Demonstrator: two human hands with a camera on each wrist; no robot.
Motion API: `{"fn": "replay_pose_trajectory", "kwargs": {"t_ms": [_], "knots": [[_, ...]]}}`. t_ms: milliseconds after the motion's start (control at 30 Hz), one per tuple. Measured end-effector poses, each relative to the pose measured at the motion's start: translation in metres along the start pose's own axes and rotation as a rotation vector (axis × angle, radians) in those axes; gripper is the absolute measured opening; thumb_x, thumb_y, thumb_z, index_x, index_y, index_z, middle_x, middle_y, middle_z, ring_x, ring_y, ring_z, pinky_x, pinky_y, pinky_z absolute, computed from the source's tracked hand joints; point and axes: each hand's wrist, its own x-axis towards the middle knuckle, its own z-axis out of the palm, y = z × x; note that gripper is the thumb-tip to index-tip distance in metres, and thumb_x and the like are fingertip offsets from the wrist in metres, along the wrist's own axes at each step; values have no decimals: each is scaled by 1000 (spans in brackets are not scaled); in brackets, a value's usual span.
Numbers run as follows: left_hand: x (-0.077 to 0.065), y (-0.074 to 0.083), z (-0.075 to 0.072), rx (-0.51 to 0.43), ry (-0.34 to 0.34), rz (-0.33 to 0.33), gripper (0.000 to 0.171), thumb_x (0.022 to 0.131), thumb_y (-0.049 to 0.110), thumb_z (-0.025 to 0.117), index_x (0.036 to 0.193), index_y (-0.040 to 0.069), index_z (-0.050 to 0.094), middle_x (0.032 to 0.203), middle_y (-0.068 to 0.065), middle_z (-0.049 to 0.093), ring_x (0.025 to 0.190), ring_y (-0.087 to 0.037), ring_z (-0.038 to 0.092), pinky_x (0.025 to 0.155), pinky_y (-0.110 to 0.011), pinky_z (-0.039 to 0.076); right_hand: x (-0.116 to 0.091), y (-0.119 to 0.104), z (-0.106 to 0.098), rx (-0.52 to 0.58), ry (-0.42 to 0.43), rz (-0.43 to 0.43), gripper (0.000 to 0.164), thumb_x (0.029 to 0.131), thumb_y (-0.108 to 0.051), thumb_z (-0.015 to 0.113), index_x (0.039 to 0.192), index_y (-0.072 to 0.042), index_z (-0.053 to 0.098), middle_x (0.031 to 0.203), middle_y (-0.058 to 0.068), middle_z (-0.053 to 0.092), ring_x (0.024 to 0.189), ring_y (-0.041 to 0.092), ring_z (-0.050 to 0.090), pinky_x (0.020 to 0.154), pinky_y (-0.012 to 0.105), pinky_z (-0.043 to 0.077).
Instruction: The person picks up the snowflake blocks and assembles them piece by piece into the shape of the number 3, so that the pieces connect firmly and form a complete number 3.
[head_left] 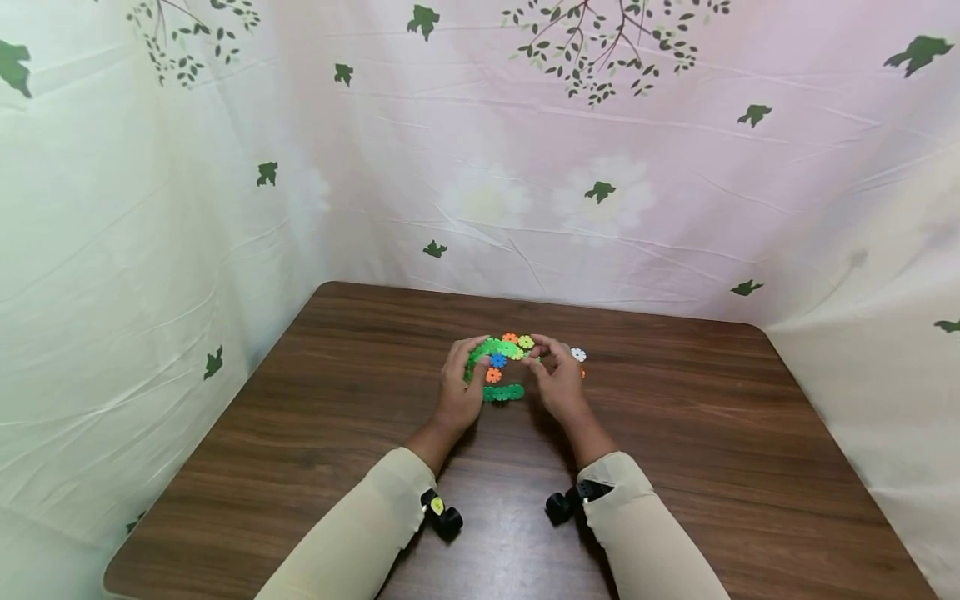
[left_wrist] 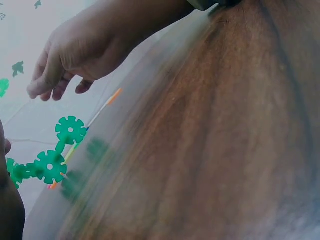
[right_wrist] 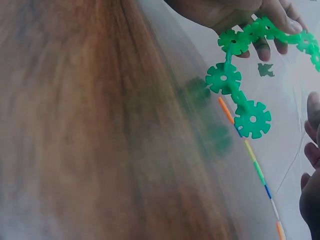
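A chain of green notched flower discs (head_left: 504, 347), linked edge to edge, curves between the two hands. My left hand (head_left: 459, 385) grips its upper part, the thumb lying against the discs in the right wrist view. From there the darker end of the chain (right_wrist: 252, 119) hangs down over the table. My right hand (head_left: 561, 383) is held just right of the chain, thumb and fingers bent toward it. In the left wrist view the right hand (left_wrist: 82, 47) shows loosely curved fingers, with a green disc (left_wrist: 3, 87) slightly beyond their tips.
Flat on the brown wooden table (head_left: 337, 400) lie loose flower discs: a blue disc (head_left: 498, 360), an orange disc (head_left: 492, 375), a yellow disc (head_left: 526, 342) and a white disc (head_left: 578, 354), among several. A patterned cloth (head_left: 525, 250) stands behind the table's far edge.
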Motion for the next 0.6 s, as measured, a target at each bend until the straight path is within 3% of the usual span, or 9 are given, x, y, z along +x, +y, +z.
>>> {"fn": "replay_pose_trajectory", "kwargs": {"t_ms": [167, 400, 600], "knots": [[-1, -3, 3, 2, 15, 39, 38, 110, 0, 59, 147, 3, 62, 139, -22, 63, 130, -37, 63, 110, -56, 53, 1, 6, -1, -61, 53, -66, 39, 92, 8, 80, 130, 9, 71, 106, 27, 72, 114, 45, 64, 99, 58, 50], [1, -2, 4, -7, 37, 62, 40, 107, -4, 62, 146, 3, 64, 137, -21, 64, 128, -37, 63, 109, -53, 54, 2, 14, -2, -134, 63, -74, 36, 91, 6, 83, 126, 7, 73, 106, 25, 72, 114, 44, 62, 103, 56, 44], [1, -1, 4, -6, 32, 58, 41, 106, -6, 62, 146, 3, 65, 136, -22, 64, 127, -38, 64, 109, -52, 54, 2, 23, -3, -208, 9, 11, 34, 96, -2, 81, 128, 6, 72, 113, 21, 71, 129, 42, 53, 112, 66, 31]]}}
